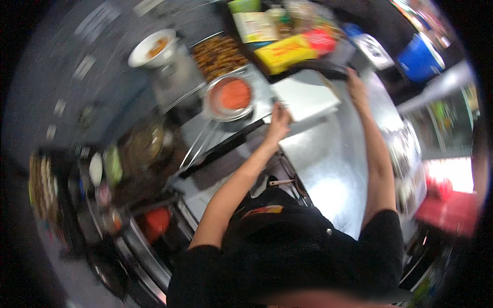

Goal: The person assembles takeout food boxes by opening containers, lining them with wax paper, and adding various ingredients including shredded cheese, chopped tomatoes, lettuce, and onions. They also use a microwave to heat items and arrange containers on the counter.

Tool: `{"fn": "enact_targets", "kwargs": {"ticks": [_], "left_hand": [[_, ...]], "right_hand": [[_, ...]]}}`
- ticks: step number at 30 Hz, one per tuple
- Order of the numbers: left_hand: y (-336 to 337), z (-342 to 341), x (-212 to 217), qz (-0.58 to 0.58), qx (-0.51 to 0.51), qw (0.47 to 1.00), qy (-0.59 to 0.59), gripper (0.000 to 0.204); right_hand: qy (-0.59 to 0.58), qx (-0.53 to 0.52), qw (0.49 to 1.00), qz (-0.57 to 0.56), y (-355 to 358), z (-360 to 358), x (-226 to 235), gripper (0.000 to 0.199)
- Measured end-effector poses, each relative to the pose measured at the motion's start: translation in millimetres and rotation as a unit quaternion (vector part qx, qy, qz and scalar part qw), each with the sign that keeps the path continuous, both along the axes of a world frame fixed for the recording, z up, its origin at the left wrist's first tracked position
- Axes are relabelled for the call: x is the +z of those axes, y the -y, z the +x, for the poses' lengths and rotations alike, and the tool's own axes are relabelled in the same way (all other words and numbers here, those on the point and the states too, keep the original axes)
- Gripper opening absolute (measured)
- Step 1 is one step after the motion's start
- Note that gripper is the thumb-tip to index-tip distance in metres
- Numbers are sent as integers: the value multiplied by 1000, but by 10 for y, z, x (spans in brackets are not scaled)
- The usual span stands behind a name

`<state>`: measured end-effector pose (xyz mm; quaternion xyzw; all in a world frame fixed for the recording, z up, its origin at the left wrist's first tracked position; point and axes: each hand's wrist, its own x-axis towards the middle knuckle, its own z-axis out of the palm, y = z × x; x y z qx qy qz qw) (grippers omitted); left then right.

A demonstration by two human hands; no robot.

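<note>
White sheets (306, 97) between hands (279, 123); yellow packet (281, 54) behind; long-handled bowl (216, 107) left.

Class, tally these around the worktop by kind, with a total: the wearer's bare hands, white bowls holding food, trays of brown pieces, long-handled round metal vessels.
Bare hands: 2 (left hand, right hand)
White bowl holding food: 1
Tray of brown pieces: 1
Long-handled round metal vessel: 1
Total: 5

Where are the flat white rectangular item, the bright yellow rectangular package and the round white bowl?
Flat white rectangular item (304, 96): head view, top surface.
Bright yellow rectangular package (285, 53): head view, broad face.
Round white bowl (140, 56): head view, inner wall, left side.
</note>
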<state>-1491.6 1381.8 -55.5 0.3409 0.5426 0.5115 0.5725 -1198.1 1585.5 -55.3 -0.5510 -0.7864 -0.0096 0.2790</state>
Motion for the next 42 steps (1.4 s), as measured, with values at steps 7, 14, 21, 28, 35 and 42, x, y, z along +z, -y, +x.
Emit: {"fn": "enact_targets", "kwargs": {"ticks": [7, 14, 21, 28, 35, 42], "left_hand": [[774, -528, -403, -45, -69, 996, 29, 53], [3562, -1838, -1815, -234, -350, 846, -327, 53], [5251, -1982, -1508, -566, -95, 802, -166, 59], [5427, -2837, -1616, -470, 56, 864, -172, 57], [5757, -3794, -1611, -374, 151, 902, -152, 56], [7351, -3434, -1771, -514, 225, 827, -39, 54]], "right_hand": [[-302, -227, 912, -159, 583, 825, -366, 40], [-434, -170, 713, -524, 463, 663, -508, 67], [-15, -171, 983, 57, 333, 360, 283, 66], [-100, 350, 923, 125, 1698, -3766, 2076, 44], [174, 530, 560, -613, 4414, -6356, 872, 26], [369, 529, 665, -378, 4513, -6239, -1639, 34]]}}
